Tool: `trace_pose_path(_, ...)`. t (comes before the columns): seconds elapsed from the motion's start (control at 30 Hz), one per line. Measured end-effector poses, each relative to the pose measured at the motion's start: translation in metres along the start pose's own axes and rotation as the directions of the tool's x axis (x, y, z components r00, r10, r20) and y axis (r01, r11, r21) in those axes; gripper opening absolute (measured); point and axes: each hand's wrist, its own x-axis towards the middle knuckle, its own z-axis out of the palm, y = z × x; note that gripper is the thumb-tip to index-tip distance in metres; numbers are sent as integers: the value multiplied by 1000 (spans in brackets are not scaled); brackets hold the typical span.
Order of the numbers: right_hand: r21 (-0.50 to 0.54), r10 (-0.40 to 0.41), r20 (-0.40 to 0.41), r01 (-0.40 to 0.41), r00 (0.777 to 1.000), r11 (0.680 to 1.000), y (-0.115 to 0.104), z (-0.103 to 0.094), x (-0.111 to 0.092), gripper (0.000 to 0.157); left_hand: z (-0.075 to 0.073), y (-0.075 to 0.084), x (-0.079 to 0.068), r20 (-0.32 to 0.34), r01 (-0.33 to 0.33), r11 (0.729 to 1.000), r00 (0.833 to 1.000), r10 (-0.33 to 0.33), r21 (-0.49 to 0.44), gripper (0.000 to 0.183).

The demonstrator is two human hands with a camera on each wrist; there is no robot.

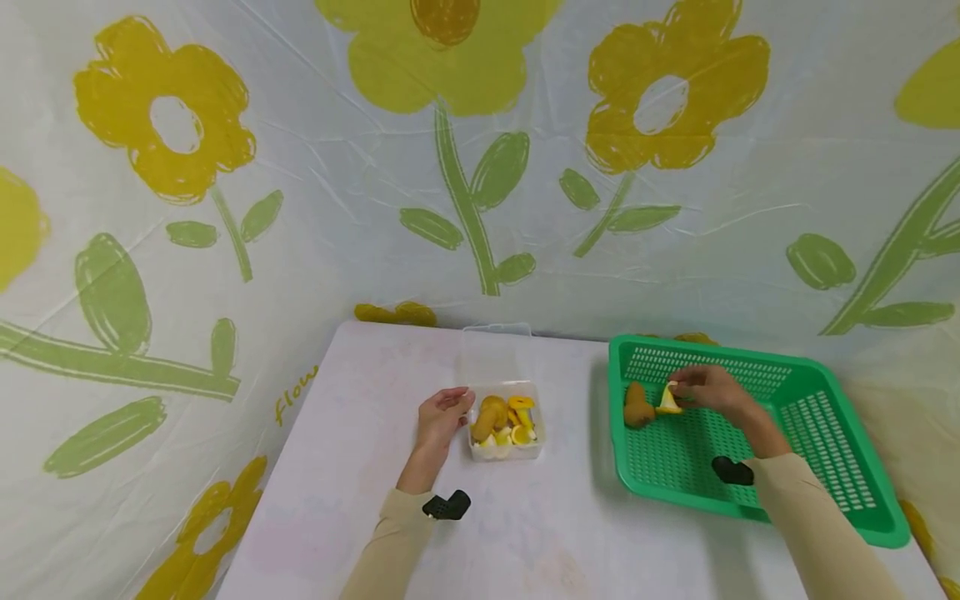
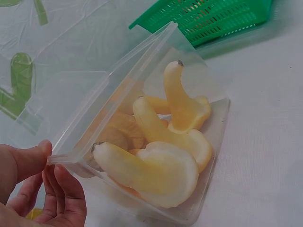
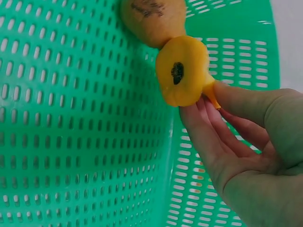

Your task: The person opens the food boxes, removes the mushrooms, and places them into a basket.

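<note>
At the head view's right, the right hand [image 1: 712, 389] pinches the yellow gourd [image 1: 667, 402] by its thin neck inside the basket [image 1: 675, 458], just beside the brown gourd [image 1: 637, 408]. That narrow grip could let it twist or slip, and a sideways nudge might roll its neighbour. Near the lower centre, the left hand [image 1: 441, 423] pinches a corner of the box [image 1: 506, 453]; pulling there could tip it and spill the pieces [image 1: 491, 414].

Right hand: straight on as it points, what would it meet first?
Past its pinched yellow stalked piece, the right hand probably meets the brownish bulbous piece in the green plastic basket; depth unclear.
</note>
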Motion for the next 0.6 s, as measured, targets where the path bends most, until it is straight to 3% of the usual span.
trace_pose_path(0.27, -130, 62, 11, -60, 998, 990, 12, -1, 7, 35, 0, 0, -1, 3, 7, 1000, 1000, -7, 6, 27)
trace_pose_path(0.6, -227, 59, -28, -64, 998, 972, 9, 5, 10, 43, -2, -1, 0, 11, -17, 1000, 1000, 17, -1, 28)
